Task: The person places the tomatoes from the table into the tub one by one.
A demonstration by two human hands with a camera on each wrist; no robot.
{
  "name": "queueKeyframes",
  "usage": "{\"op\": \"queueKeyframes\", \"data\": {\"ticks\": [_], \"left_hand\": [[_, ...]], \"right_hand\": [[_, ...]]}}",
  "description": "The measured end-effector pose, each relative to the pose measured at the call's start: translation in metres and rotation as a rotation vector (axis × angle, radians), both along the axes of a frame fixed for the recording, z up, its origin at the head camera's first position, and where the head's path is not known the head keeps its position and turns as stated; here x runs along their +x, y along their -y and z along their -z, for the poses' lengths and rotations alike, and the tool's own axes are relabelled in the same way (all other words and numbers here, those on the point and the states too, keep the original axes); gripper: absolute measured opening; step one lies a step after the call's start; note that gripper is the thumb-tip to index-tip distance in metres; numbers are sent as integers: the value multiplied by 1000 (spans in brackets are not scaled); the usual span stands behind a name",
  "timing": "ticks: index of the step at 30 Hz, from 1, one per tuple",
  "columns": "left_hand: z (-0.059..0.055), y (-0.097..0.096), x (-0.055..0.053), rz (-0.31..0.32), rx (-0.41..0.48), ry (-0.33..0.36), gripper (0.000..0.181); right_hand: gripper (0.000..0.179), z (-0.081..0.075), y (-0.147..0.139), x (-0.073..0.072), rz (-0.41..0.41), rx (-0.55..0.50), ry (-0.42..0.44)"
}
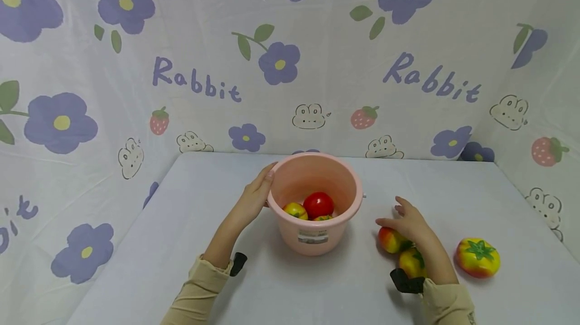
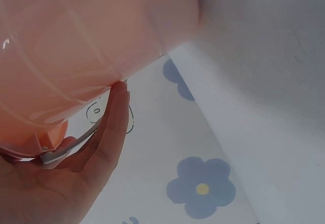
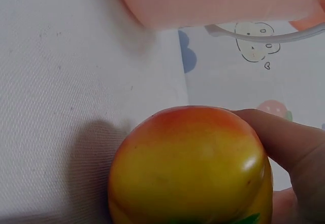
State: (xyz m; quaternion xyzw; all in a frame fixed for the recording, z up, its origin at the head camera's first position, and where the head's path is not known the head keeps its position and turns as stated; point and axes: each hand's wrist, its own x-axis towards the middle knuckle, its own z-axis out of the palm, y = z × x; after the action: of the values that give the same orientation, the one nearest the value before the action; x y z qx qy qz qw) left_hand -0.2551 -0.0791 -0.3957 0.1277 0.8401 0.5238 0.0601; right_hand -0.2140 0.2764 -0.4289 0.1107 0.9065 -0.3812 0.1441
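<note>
A pink bucket [image 1: 312, 237] stands upright at the table's middle. My left hand [image 1: 254, 196] holds its left rim; the wrist view shows fingers [image 2: 109, 132] along the outside wall, by the pale handle [image 2: 71, 150]. Inside lie a red round fruit [image 1: 318, 205], a yellow-red toy tomato [image 1: 295, 210] and part of another [image 1: 323, 218]. To the right, my right hand [image 1: 408, 222] hovers with spread fingers over a yellow-red toy tomato [image 1: 389, 240]. Another toy tomato [image 1: 411, 263] sits under the wrist. In the right wrist view a toy tomato [image 3: 190, 168] partly hides the thumb and fingers.
One more yellow-red toy tomato [image 1: 478, 258] with a green star-shaped top lies right of my right forearm. A white cloth covers the table [image 1: 190, 244]. Behind and beside it hangs a curtain [image 1: 312, 28] with flowers and rabbits.
</note>
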Motion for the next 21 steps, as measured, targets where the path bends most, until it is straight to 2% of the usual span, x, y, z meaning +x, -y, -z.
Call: {"op": "queueKeyframes", "data": {"ticks": [11,21], "left_hand": [[0,-1,-2,-4,-8,-1,52],[-2,-1,0,-2,-1,-2,52]], "right_hand": [[92,-3,-3,2,38,-72,-20],[90,0,-4,0,78,-129,-81]]}}
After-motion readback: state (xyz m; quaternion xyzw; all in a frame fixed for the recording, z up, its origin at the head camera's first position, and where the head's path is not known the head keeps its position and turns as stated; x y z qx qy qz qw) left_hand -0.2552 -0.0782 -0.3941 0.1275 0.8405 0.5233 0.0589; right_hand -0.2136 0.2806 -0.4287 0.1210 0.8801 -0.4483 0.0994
